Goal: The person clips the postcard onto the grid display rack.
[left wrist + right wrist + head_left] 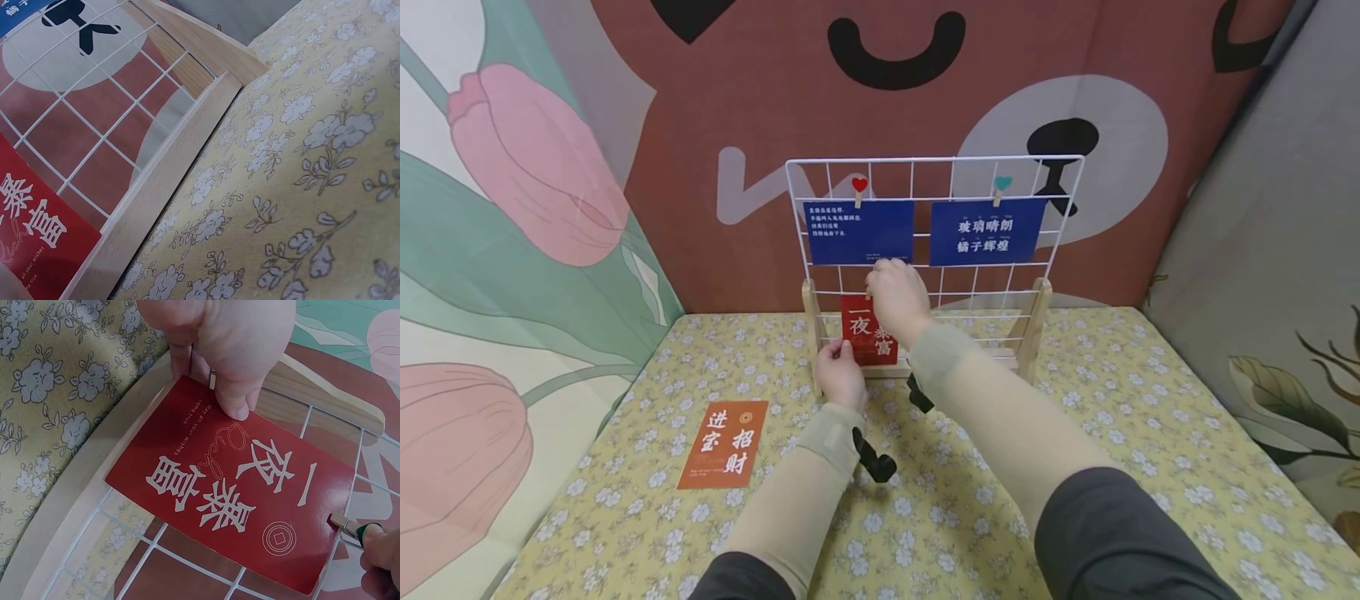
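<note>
A red card (869,354) with white characters stands against the lower left of a white wire grid rack (912,179). My left hand (841,377) pinches the card's left edge between thumb and fingers, as the right wrist view shows. At the card's top edge, my right hand (898,300) pinches a small wooden clip (341,522) with a dark green end. The clip's tip overlaps the card and a grid wire. In the left wrist view, the lower corner of the red card (62,262) reaches the wooden base (156,194); the left hand is mostly outside that view.
Two blue cards hang higher on the grid: the left one (850,233) by a red heart clip (859,190), the right one (987,233) by a teal heart clip (1002,188). An orange card (722,446) lies on the floral tablecloth (647,533) at the left.
</note>
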`<state>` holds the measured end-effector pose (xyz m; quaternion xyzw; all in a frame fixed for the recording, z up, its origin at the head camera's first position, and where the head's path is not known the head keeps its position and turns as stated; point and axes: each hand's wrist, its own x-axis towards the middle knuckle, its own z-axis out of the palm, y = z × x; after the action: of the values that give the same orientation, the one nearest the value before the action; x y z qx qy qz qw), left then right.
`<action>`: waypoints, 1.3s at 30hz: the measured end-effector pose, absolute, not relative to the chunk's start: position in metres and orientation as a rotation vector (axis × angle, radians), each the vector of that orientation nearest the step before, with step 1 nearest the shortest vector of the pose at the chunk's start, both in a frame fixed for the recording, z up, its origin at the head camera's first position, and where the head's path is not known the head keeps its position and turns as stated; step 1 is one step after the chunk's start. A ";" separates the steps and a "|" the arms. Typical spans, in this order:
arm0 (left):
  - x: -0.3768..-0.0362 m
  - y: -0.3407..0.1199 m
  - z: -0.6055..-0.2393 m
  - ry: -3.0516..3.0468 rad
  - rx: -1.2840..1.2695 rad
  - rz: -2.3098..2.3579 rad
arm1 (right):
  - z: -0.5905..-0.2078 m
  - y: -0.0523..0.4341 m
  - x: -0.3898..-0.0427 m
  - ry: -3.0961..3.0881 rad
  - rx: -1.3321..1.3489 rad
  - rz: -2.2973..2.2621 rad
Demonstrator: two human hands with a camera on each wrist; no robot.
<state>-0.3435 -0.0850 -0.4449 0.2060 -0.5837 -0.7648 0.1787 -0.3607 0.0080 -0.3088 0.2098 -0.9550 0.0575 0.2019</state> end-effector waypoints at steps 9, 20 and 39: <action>-0.342 -0.082 -0.444 -1.641 0.570 -2.167 | -0.311 0.010 -0.360 -2.651 0.562 0.132; -0.341 -0.082 -0.442 -1.673 0.578 -2.156 | -0.319 0.016 -0.354 -2.675 0.539 0.048; -0.338 -0.084 -0.445 -1.699 0.528 -2.169 | -0.358 0.035 -0.325 -2.544 0.615 0.250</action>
<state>-0.3381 -0.0843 -0.4450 0.1856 -0.5970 -0.7623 0.1672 -0.3249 0.0345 -0.3579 0.2264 -0.9359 0.0921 0.2535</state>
